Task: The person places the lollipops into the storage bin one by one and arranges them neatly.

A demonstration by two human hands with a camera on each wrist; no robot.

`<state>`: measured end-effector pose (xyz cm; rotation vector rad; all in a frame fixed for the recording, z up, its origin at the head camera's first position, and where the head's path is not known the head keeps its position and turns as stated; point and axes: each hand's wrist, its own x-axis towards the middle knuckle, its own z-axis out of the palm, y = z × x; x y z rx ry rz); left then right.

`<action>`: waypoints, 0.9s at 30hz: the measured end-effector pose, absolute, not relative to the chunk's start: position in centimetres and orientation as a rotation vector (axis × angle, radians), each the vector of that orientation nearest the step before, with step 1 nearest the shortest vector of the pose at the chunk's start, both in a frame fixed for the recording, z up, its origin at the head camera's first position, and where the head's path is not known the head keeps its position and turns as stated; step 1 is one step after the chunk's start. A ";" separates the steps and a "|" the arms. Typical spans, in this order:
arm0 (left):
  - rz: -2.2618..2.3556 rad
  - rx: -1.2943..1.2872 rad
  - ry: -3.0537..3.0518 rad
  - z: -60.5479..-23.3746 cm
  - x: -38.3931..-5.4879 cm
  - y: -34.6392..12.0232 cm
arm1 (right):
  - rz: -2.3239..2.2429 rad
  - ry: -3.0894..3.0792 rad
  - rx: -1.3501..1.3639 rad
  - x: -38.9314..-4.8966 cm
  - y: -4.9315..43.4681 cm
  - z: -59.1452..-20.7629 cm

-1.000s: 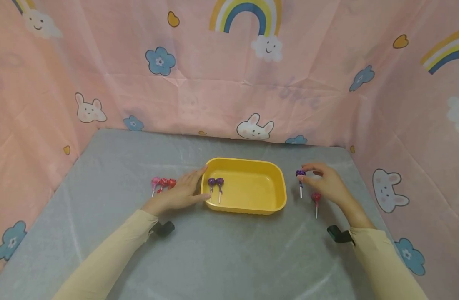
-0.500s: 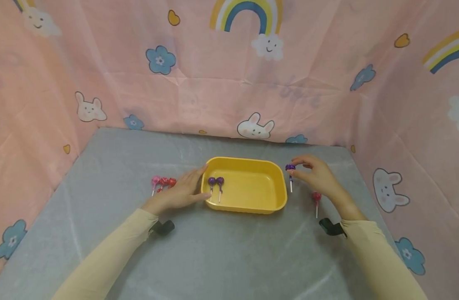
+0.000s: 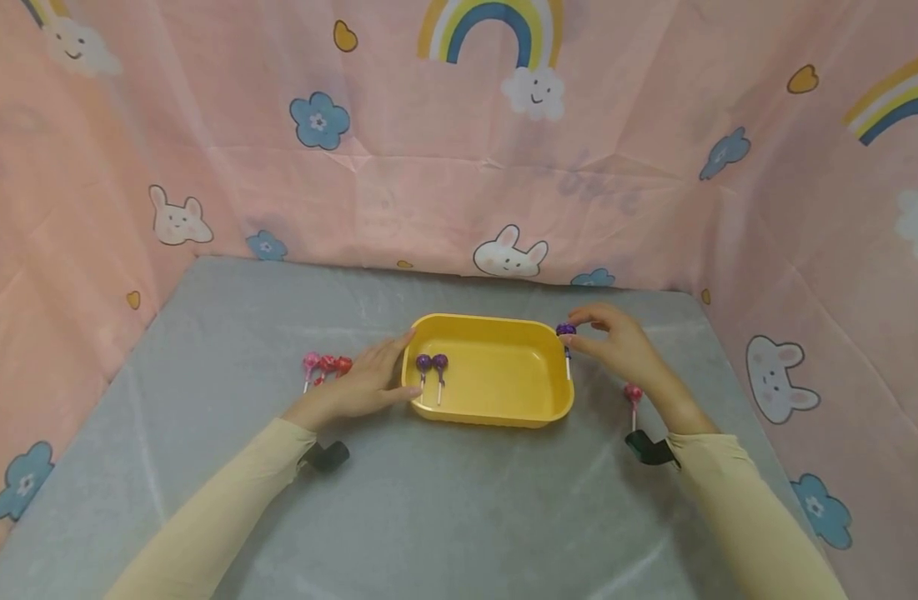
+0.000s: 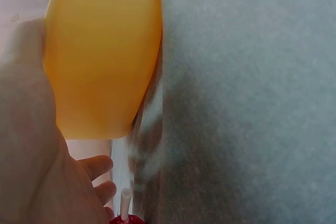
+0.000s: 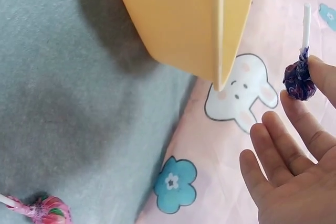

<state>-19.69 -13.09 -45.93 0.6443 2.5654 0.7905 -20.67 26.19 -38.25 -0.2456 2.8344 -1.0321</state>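
My right hand (image 3: 616,340) pinches a purple-wrapped lollipop (image 3: 566,331) by its candy end between thumb and forefinger, white stick pointing down, at the right rim of the yellow tub (image 3: 496,412). The right wrist view shows the same purple lollipop (image 5: 300,81) with the other fingers spread loosely. At the tub's left end my left hand (image 3: 361,385) rests, fingers extended along the outside and thumb at the rim. Inside, two purple lollipops (image 3: 440,362) lie side by side at the left.
Several pink and red lollipops (image 3: 327,364) lie left of the tub, partly hidden by the left hand. Another pink-red lollipop (image 3: 634,392) lies on the grey cloth (image 3: 459,508) below the right hand. Pink printed fabric (image 3: 428,183) encloses the back and sides.
My right hand has carried the purple lollipop leftward, from beside the tub to its right rim. The left hand and the tub have stayed put.
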 end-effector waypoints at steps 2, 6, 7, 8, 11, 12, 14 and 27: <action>0.792 0.647 2.565 -46.0 -19.7 -13.1 | -1.027 2.837 -0.246 -20.7 26.1 -38.2; 0.799 0.641 2.564 -46.1 -19.7 -13.1 | -1.017 2.847 -0.267 -20.9 25.7 -38.0; 0.800 0.636 2.562 -46.1 -19.7 -13.1 | -1.015 2.851 -0.276 -21.0 25.6 -38.0; 0.801 0.635 2.562 -46.0 -19.7 -13.1 | -1.018 2.850 -0.282 -21.0 25.4 -37.9; 0.798 0.633 2.562 -45.9 -19.7 -13.0 | -1.017 2.841 -0.278 -21.2 24.9 -37.7; 0.798 0.633 2.563 -45.9 -19.7 -13.0 | -1.015 2.834 -0.264 -21.2 24.6 -37.7; 0.795 0.635 2.564 -45.9 -19.6 -13.0 | -1.012 2.821 -0.238 -21.3 24.3 -37.5; 0.791 0.648 2.571 -46.0 -19.7 -13.0 | -1.076 2.839 -0.321 -22.2 22.3 -37.9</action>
